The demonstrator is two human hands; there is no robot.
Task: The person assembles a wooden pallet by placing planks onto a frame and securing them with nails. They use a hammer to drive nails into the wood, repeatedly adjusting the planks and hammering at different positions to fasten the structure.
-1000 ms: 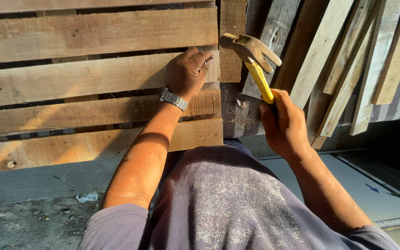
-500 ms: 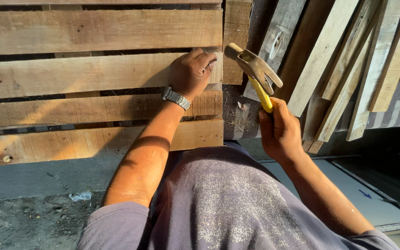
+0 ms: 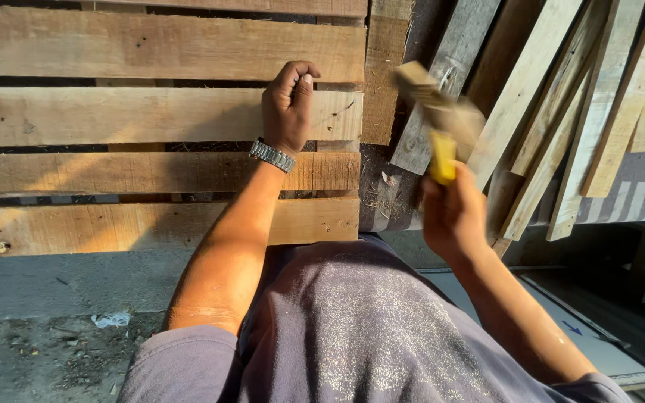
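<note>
Left hand (image 3: 289, 108) pinched narrow against pallet board (image 3: 151, 116), whether on a nail cannot be told; right hand (image 3: 453, 213) wrapped around yellow-handled hammer (image 3: 438, 123), blurred at 3 o'clock; better to strike squarely, thumb kept clear.

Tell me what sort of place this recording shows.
Probably an outdoor wood yard or pallet repair spot. A slatted pallet stands on edge, loose planks lean beside it, and the ground is rough and littered. The right hand holds a hammer; the left hand rests on a slat.
</note>
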